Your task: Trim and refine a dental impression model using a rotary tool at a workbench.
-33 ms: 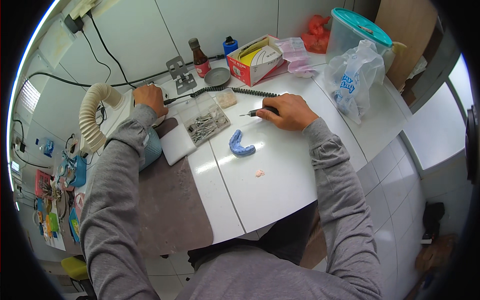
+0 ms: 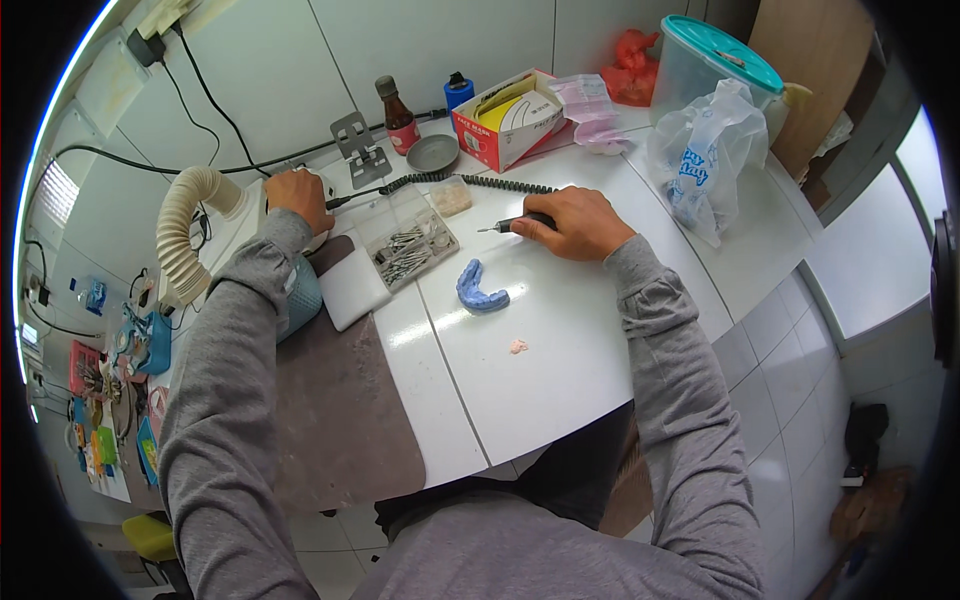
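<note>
Nothing has moved since the frame before: both my hands and everything on the table [image 2: 560, 360] lie just as they did.

Far left, the ribbed beige suction hose [image 2: 180, 240] curves up beside the white unit at the table's back edge. My left hand [image 2: 297, 198] rests on top of that unit with the fingers curled over it; I cannot tell whether they grip anything. That reach looks like a hand at a control while the other keeps the tool.

Next comes the clear plastic box [image 2: 408, 243], lid open, with its compartments full of small metal burs, close enough for a quick swap. A white pad [image 2: 352, 290] lies against its near side.

On the bare table in front of me sits the blue dental impression [image 2: 482, 290], untouched and near my right hand [image 2: 570, 222]. That hand is closed round the slim black handpiece [image 2: 520, 224], its tip pointing left and its coiled black cord [image 2: 470, 180] trailing back across the table. A small pink crumb [image 2: 518, 346] lies nearer me.

Further back stand a brown bottle [image 2: 398, 108], a grey dish [image 2: 433, 152] and an open red-and-white carton [image 2: 505, 120]. Far right, a clear tub with a teal lid [image 2: 715, 70] stands behind a crumpled plastic bag [image 2: 705, 150].
</note>
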A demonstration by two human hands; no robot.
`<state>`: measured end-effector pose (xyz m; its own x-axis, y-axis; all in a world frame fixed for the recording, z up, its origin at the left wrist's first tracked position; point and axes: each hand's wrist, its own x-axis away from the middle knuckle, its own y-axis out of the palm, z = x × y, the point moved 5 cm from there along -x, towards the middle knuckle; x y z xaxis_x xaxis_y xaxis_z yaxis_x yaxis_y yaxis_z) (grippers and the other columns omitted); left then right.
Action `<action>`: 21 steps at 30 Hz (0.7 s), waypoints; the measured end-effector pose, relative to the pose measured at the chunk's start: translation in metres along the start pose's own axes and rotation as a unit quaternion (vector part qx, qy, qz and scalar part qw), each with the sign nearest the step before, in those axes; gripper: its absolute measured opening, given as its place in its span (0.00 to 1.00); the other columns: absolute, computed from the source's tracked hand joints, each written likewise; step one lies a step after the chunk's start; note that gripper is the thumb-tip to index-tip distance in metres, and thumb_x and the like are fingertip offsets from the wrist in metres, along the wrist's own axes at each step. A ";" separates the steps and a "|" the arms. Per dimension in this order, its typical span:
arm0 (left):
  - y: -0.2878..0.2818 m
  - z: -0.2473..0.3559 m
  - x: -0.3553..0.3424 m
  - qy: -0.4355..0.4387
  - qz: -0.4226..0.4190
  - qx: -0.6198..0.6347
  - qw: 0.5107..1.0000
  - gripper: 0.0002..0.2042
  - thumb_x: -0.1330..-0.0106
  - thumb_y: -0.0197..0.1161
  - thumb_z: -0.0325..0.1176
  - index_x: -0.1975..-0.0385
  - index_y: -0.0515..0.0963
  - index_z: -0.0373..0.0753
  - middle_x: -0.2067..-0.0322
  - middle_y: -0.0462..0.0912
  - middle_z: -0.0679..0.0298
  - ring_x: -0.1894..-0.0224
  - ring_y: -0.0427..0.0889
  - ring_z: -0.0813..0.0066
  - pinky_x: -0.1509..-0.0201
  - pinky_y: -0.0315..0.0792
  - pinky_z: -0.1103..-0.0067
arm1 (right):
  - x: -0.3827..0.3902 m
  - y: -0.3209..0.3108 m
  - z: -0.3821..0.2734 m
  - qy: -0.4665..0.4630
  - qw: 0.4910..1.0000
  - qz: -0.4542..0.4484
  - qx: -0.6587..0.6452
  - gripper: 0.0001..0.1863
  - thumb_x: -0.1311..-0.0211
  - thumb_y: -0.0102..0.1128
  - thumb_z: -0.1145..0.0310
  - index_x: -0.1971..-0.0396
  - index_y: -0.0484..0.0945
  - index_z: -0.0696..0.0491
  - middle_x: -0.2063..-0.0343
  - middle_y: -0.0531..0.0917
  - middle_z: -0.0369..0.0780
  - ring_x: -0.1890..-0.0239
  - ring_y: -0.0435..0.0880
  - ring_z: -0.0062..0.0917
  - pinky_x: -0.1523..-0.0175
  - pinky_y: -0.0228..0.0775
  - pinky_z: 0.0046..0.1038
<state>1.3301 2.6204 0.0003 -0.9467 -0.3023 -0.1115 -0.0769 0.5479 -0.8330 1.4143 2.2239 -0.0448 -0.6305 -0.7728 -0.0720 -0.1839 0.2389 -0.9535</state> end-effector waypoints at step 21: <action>-0.003 0.005 0.002 -0.013 0.000 -0.010 1.000 0.21 0.53 0.81 0.50 0.66 0.94 0.40 0.62 0.94 0.56 0.57 0.95 0.57 0.55 0.87 0.65 | -0.002 0.004 0.004 -0.009 1.000 0.014 -0.002 0.29 0.20 0.56 0.34 0.56 0.90 0.47 0.66 0.92 0.44 0.61 0.90 0.41 0.58 0.79 0.46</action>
<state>1.3302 2.6147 -0.0003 -0.9385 -0.3219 -0.1252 -0.0838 0.5639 -0.8216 1.4180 2.2237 -0.0496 -0.6219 -0.7763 -0.1032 -0.1700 0.2624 -0.9499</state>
